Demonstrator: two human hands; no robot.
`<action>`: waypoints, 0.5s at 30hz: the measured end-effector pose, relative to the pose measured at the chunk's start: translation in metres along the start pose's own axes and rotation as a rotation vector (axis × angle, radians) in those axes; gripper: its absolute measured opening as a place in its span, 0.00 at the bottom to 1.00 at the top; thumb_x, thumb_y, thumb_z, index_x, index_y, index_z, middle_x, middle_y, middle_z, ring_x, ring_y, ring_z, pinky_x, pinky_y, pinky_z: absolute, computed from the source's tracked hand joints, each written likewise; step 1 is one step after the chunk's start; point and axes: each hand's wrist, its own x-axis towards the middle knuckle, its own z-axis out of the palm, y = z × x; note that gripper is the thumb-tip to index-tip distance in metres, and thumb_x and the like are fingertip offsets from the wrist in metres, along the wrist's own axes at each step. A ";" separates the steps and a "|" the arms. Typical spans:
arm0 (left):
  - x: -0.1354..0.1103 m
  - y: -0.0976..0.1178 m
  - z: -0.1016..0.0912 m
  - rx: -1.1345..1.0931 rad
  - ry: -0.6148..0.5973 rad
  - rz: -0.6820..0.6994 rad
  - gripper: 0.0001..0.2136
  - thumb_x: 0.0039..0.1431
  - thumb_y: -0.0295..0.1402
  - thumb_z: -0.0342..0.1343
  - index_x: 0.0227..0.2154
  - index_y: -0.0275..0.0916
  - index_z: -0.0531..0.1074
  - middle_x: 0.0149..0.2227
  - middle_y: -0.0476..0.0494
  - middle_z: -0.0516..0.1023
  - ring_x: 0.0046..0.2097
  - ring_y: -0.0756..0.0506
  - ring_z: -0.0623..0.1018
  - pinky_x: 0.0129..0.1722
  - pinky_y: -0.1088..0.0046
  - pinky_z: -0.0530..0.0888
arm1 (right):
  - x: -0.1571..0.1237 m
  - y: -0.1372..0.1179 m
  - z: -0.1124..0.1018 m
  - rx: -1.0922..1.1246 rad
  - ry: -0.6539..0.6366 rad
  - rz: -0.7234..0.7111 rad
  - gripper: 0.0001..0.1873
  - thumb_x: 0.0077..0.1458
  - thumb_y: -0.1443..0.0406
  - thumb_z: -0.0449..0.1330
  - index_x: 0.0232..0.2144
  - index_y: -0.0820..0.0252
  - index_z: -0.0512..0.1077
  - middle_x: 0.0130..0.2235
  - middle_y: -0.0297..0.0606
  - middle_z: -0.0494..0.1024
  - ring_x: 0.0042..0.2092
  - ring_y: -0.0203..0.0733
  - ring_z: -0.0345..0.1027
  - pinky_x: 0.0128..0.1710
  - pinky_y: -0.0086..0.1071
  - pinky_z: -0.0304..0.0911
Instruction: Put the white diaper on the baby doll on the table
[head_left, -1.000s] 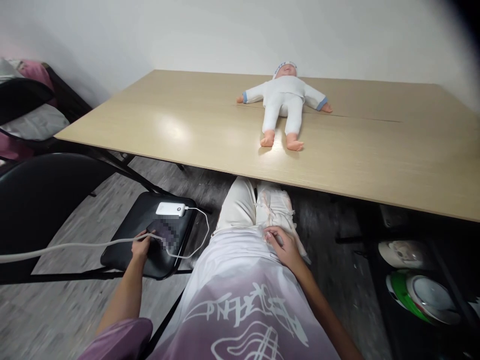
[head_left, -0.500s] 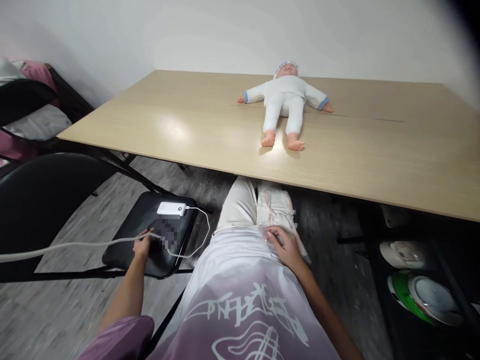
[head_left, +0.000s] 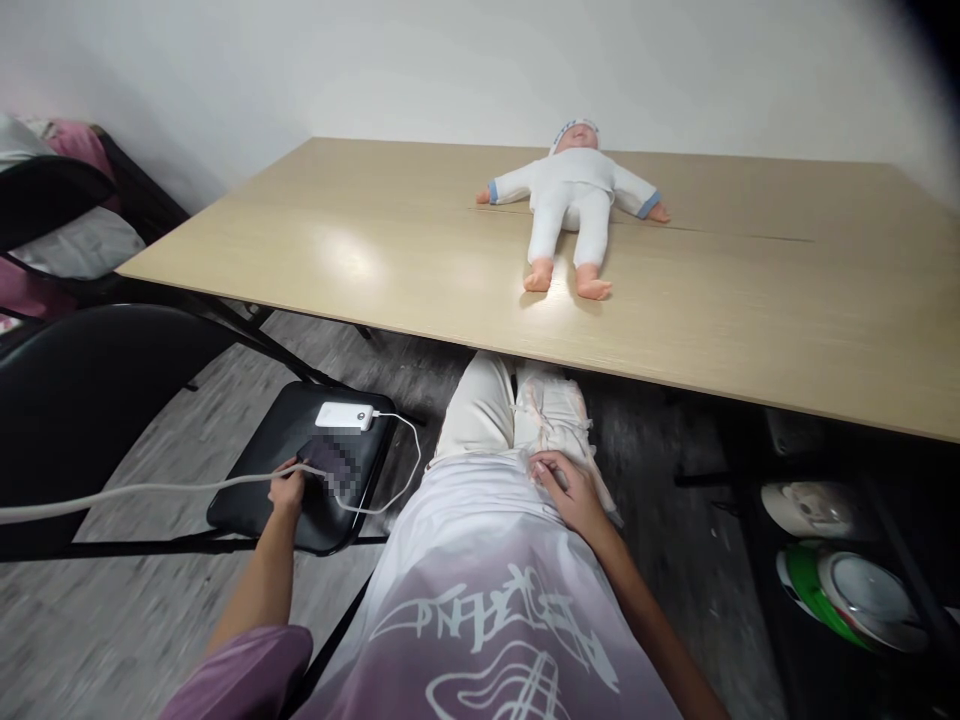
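Observation:
On the left, my left hand [head_left: 287, 487] is closed around the edge of a dark flat device [head_left: 319, 455], phone-like and partly pixelated, held over the black chair seat [head_left: 247, 500]. A thick white cable [head_left: 150, 490] runs across that hand. Just beyond lies a white power bank [head_left: 343, 416] with a thin white cord [head_left: 415, 440] looping from its end. My right hand [head_left: 570, 490] rests on my lap, fingers curled at the edge of a crinkled, translucent white wrap [head_left: 551, 420]. A doll [head_left: 574, 195] in white clothes lies face up on the table, out of reach of both hands.
The light wooden table [head_left: 337, 300] stands before me against a white wall. Pink and grey cloth items [head_left: 82, 245] sit on another chair at far left. On a dark rack at lower right are a white item [head_left: 810, 508] and a green-rimmed round object [head_left: 821, 595].
Almost nothing differs; the view has shifted very slightly. Both hands keep their places, and the doll and power bank have not moved.

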 end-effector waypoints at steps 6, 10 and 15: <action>-0.003 0.002 -0.002 -0.034 -0.001 -0.056 0.16 0.56 0.37 0.60 0.47 0.38 0.76 0.43 0.39 0.83 0.54 0.36 0.79 0.63 0.55 0.70 | 0.000 0.002 0.000 -0.010 -0.005 -0.003 0.14 0.72 0.56 0.54 0.45 0.54 0.77 0.38 0.38 0.84 0.40 0.45 0.79 0.43 0.36 0.73; -0.002 0.001 -0.002 -0.024 -0.005 -0.079 0.17 0.56 0.38 0.61 0.47 0.38 0.76 0.45 0.38 0.83 0.55 0.35 0.79 0.63 0.54 0.70 | 0.000 0.002 0.001 -0.005 -0.007 0.002 0.14 0.72 0.56 0.54 0.45 0.55 0.77 0.38 0.38 0.84 0.39 0.45 0.79 0.43 0.36 0.73; 0.000 -0.002 -0.002 -0.006 -0.010 -0.051 0.15 0.58 0.40 0.60 0.45 0.39 0.76 0.44 0.38 0.82 0.56 0.35 0.78 0.63 0.54 0.70 | 0.000 0.001 0.000 -0.010 -0.012 0.002 0.13 0.72 0.56 0.54 0.45 0.54 0.77 0.38 0.38 0.84 0.39 0.45 0.79 0.43 0.36 0.73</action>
